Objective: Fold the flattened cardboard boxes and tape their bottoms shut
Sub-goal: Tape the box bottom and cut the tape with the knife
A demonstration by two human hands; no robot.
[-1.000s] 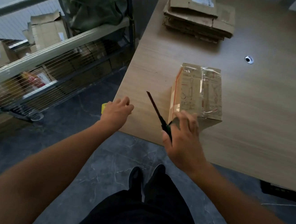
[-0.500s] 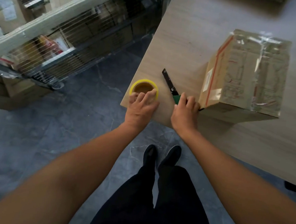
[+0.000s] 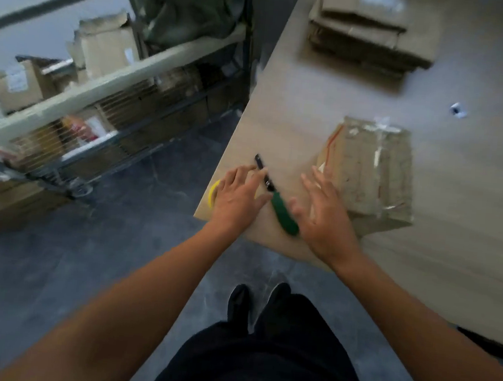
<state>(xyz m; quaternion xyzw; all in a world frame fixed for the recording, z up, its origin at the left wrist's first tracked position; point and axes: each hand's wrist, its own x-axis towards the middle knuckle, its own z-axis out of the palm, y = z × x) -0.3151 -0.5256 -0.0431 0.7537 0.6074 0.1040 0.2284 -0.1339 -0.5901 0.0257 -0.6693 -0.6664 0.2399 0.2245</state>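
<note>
Two bare hands reached over the near corner of a pale, wood-grained table (image 3: 453, 255), in a view smeared by motion. One left hand (image 3: 239, 195) lay palm down over a single yellow roll of tape (image 3: 213, 191) at the table's edge, its fingers stretched forward and fairly straight, covering most of the ring; whether it pressed on the roll could not be told. One right hand (image 3: 324, 215) hovered with fingers spread wide and held nothing. Between the hands lay one slim utility knife (image 3: 283, 213) with a rounded green handle and a dark metal front end, angled away from the person. Just beyond the right hand's fingertips stood one folded cardboard box (image 3: 369, 171), a brown block with glossy, crinkled clear tape across its upper face. Well apart, at the far end of the table, sat one stack of flattened cardboard boxes (image 3: 370, 32), matte and rough-edged. One small round metal fitting (image 3: 457, 110) was set in the tabletop. To the left, a wire rack (image 3: 100, 92) held several worn cartons above a dark stone-patterned floor (image 3: 51, 278).
</note>
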